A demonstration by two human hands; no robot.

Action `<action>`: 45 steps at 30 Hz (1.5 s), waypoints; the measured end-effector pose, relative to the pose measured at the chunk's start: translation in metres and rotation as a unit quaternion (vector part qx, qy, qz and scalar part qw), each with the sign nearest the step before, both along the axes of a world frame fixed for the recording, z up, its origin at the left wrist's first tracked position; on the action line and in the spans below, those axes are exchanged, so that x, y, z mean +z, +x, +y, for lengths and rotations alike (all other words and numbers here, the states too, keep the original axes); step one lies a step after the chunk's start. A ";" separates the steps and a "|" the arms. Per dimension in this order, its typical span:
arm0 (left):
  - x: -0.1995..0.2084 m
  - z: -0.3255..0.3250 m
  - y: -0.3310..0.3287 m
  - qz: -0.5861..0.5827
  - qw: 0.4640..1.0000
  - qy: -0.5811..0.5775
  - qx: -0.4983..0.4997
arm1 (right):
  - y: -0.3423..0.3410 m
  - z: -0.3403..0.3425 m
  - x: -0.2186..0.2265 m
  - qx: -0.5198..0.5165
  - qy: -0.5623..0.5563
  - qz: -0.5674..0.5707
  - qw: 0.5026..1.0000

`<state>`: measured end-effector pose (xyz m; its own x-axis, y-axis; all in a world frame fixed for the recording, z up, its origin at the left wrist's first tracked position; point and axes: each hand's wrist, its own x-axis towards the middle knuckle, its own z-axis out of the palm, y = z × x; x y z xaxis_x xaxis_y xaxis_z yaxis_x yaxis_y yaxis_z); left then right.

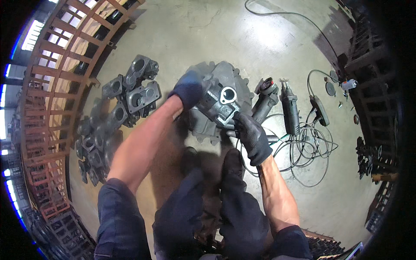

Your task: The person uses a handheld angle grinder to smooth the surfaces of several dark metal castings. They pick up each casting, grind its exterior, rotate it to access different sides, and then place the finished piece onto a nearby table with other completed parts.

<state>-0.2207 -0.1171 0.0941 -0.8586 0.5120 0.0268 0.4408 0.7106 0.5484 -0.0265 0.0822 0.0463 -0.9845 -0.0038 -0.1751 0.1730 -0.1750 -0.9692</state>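
Observation:
Between my two gloved hands is a grey metal casting, with a bright ground ring around a round hole and a shiny rectangular face near its lower end. My left hand, in a dark blue glove and somewhat blurred, grips its upper left side. At the lower right end, my right hand, in a black glove, has its fingers wrapped around the part. Beneath the casting lies a larger dark grey metal piece with a lobed edge, partly hidden by the casting and my hands.
Several similar castings are piled on the floor at left. To the right lie an angle grinder, a straight power tool, tangled cables and a black power strip. Brown metal crates line the left; dark racks stand at right.

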 end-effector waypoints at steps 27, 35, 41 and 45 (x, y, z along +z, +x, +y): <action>0.009 0.042 0.178 -0.236 0.958 0.116 -0.111 | -0.070 0.118 -0.156 -0.216 0.207 -0.364 0.882; -0.047 0.113 0.204 -0.412 0.902 0.130 0.012 | 0.005 0.100 -0.062 -0.176 0.151 -0.093 0.968; -0.040 0.141 0.217 -0.332 0.900 0.281 -0.036 | 0.007 0.068 0.074 -0.211 -0.182 -0.135 0.951; -0.014 0.156 0.222 -0.398 0.782 0.459 -0.141 | 0.018 0.087 0.107 -0.190 -0.162 -0.152 0.956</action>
